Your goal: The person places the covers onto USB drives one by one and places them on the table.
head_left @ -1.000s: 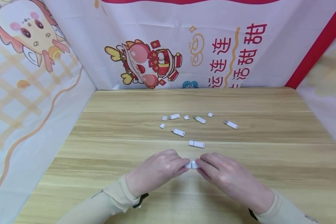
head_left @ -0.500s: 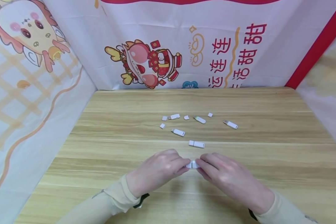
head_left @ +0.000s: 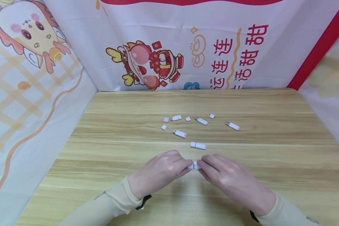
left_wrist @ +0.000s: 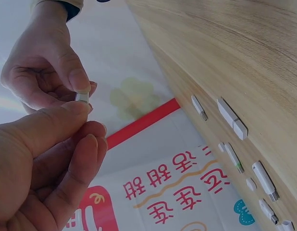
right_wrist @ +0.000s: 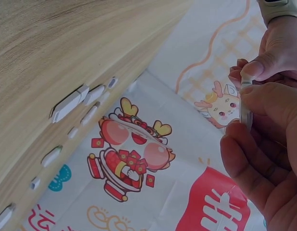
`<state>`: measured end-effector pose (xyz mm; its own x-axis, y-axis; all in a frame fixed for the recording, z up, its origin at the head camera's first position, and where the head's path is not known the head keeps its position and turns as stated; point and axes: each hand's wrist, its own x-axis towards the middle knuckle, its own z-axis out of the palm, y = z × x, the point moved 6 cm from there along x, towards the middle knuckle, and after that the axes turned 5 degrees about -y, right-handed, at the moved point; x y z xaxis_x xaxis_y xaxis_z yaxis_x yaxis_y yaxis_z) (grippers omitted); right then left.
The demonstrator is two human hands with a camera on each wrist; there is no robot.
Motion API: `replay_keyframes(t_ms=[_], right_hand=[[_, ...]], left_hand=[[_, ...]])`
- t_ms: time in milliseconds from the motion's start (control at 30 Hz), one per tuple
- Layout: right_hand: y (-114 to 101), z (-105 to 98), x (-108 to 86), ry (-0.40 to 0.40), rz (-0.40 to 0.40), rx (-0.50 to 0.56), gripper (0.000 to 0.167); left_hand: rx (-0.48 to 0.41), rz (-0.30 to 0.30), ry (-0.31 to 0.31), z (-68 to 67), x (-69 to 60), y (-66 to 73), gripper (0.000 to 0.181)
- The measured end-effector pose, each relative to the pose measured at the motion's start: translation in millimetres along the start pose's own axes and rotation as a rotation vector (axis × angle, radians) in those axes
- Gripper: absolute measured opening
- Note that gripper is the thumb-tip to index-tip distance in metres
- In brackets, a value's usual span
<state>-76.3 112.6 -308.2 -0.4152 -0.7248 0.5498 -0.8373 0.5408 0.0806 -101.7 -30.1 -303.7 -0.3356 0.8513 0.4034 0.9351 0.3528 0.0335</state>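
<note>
A small white USB stick (head_left: 195,165) is held between both hands above the table, a thin seam showing across its middle. The left hand (head_left: 161,171) pinches its left end between thumb and fingers; the right hand (head_left: 231,179) pinches the other end. In the right wrist view the stick (right_wrist: 245,108) stands upright between the fingertips, much of it covered. Only a narrow piece of the stick (left_wrist: 82,97) shows in the left wrist view. Just beyond the hands lies a capped white USB stick (head_left: 198,145).
Farther back lie uncapped sticks, one at left (head_left: 180,134), one behind it (head_left: 176,118), one with a green band (head_left: 201,121) and one at right (head_left: 233,126). Among them are loose caps (head_left: 164,127). Printed cloth (head_left: 158,25) borders the wooden table (head_left: 115,125).
Both hands and the stick between them have stayed almost in place, with only a very slight shift. The pieces on the table have not moved.
</note>
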Motion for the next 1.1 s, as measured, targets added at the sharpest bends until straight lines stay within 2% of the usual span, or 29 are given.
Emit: replay_keyframes(t_ms=[267,467,767,967,1100], right_hand=[[-2,-1,1.5,0.036,-0.024,-0.018,0.038],[-2,-1,0.7,0.023,-0.025,-0.024,0.039],[-4,-1,1.0,0.047,-0.040,-0.038,0.037],[-3,1,-0.8,0.046,-0.036,-0.037,0.039],[-1,4,-2.4,0.051,-0.018,0.003,0.041]], left_hand=[[0.017,0.007,-0.023,0.6,2.0,0.5,0.012],[0.022,0.014,-0.035,2.3,3.5,0.7,0.010],[-0.001,0.023,0.011,1.6,3.1,0.5,0.008],[-0.006,0.018,-0.033,5.3,4.4,-0.1,0.006],[-0.039,-0.004,-0.056,10.8,5.5,-3.5,0.004]])
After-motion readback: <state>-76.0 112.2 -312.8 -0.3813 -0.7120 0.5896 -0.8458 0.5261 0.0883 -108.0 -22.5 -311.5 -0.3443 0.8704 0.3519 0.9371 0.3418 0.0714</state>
